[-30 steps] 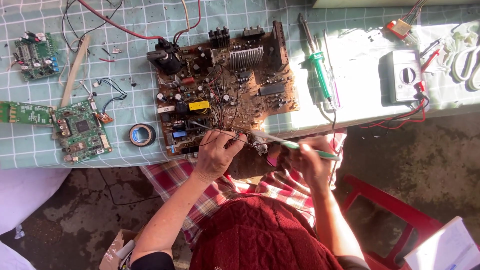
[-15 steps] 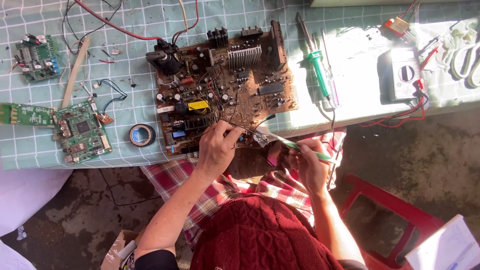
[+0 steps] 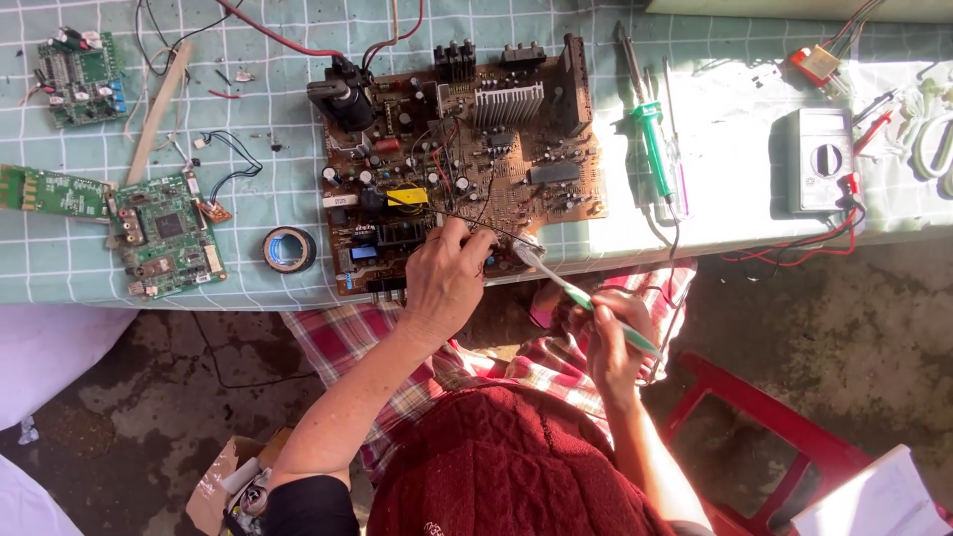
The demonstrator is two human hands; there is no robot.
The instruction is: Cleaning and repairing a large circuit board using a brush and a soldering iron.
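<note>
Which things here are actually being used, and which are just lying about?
In use: large brown circuit board; left hand on its near edge; right hand holding green-handled tool.

Lying about: tape roll; green boards; multimeter; green screwdriver.

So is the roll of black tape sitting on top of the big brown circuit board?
No, the roll of black tape lies on the checked tablecloth, left of the brown circuit board.

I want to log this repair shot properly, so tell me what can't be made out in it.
Head view, all items:
- Near edge of the brown circuit board: covered by the left hand.
- Tool tip held by the right hand: too small to see what it touches.
- Left fingers: whether they pinch a wire is unclear.
- White cables: cut off by the right edge.
</note>
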